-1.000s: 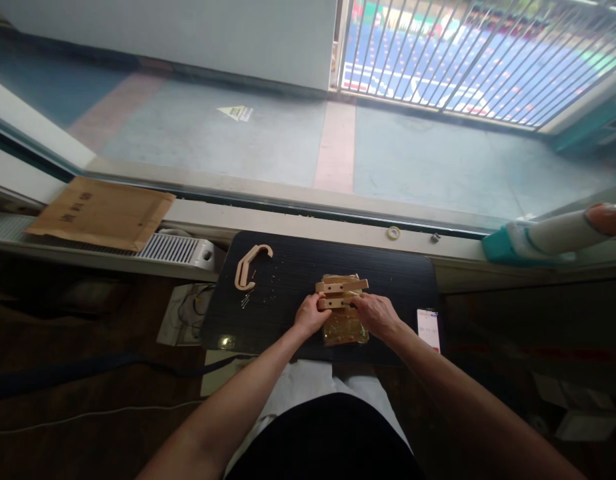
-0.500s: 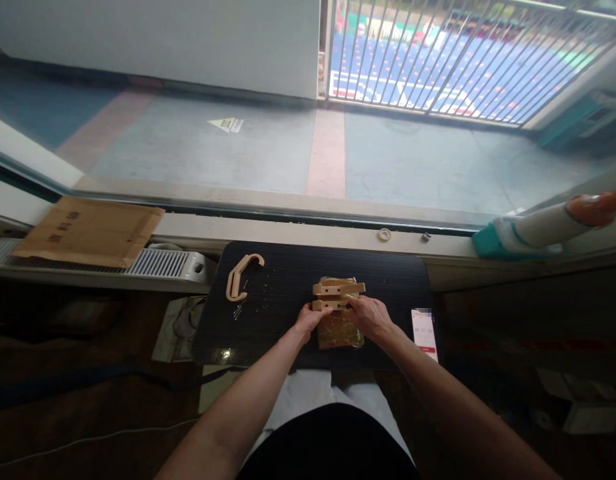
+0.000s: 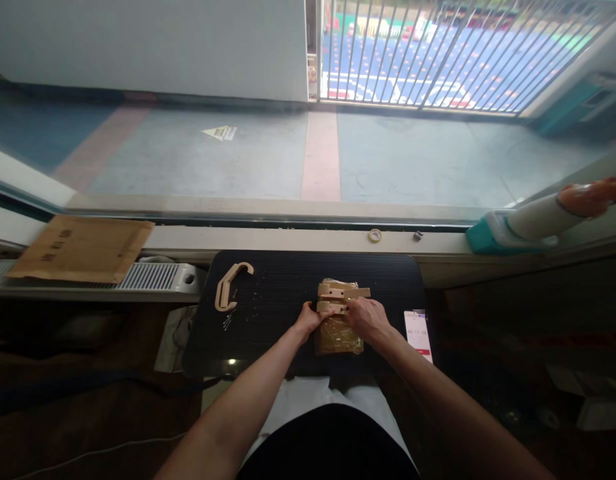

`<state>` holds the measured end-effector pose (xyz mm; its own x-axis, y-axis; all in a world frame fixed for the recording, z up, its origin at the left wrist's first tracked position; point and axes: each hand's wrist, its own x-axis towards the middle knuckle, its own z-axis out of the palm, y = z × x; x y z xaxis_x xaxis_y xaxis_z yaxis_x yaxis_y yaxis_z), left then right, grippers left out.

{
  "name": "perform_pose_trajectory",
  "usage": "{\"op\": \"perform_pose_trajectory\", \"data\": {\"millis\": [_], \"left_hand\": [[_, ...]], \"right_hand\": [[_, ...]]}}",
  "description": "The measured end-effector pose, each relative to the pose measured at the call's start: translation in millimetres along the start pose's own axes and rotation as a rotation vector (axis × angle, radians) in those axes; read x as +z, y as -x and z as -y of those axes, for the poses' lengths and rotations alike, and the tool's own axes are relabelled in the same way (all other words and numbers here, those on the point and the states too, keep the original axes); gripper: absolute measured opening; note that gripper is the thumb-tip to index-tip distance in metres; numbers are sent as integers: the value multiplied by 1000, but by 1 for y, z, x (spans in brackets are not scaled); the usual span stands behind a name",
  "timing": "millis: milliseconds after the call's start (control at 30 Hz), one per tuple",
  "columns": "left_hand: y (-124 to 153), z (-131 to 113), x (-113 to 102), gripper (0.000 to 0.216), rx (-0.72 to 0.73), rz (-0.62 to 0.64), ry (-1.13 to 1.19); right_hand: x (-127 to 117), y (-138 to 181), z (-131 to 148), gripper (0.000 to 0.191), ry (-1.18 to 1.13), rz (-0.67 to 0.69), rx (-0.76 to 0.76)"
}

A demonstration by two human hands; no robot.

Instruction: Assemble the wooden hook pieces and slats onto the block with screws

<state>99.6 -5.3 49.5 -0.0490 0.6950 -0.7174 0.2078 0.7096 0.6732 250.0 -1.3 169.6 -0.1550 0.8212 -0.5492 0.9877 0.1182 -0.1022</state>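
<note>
On a small black table (image 3: 288,280) lies a clear bag of wooden parts (image 3: 335,333) with two pale wooden bars (image 3: 344,292) resting across its top. My left hand (image 3: 308,318) pinches the left end of the nearer bar. My right hand (image 3: 367,319) is closed over the same bar's right part. Fingers of both hands are curled around the wood. A curved, C-shaped wooden piece (image 3: 229,285) lies at the table's far left, with a few small nails (image 3: 227,323) beside it.
A phone (image 3: 418,331) with a lit screen rests at the table's right edge. Behind the table run a window sill with a tape roll (image 3: 375,235), a cardboard sheet (image 3: 78,248) over a heater, and a teal-and-white tool (image 3: 533,220) at right.
The camera has shifted slightly, so everything sits a little lower and to the left. My right hand has slid left along the nearer bar, closer to my left hand.
</note>
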Motion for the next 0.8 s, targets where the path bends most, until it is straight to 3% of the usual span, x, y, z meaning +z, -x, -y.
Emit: {"op": "perform_pose_trajectory", "data": {"millis": [133,233,367,500,600,800], "left_hand": [[9,-10,16,65,27,126,79],[21,-30,11,61,149,59,69],[51,-75,-32,54,363,-27,79],[88,-120,-79,53,525,-222,122],[108,-137,-102,53,568,-313,80],[128,-142,-136,62,729,-410,134]], "right_hand": [[-8,7,-15,27,20,-25,-70],[-29,17,-20,25,41,-57,-170],[-80,39,-10,23,51,-260,-335],[-121,56,18,23,78,-471,-479],[-136,58,40,24,114,-591,-546],[-145,62,66,31,164,-750,-613]]}}
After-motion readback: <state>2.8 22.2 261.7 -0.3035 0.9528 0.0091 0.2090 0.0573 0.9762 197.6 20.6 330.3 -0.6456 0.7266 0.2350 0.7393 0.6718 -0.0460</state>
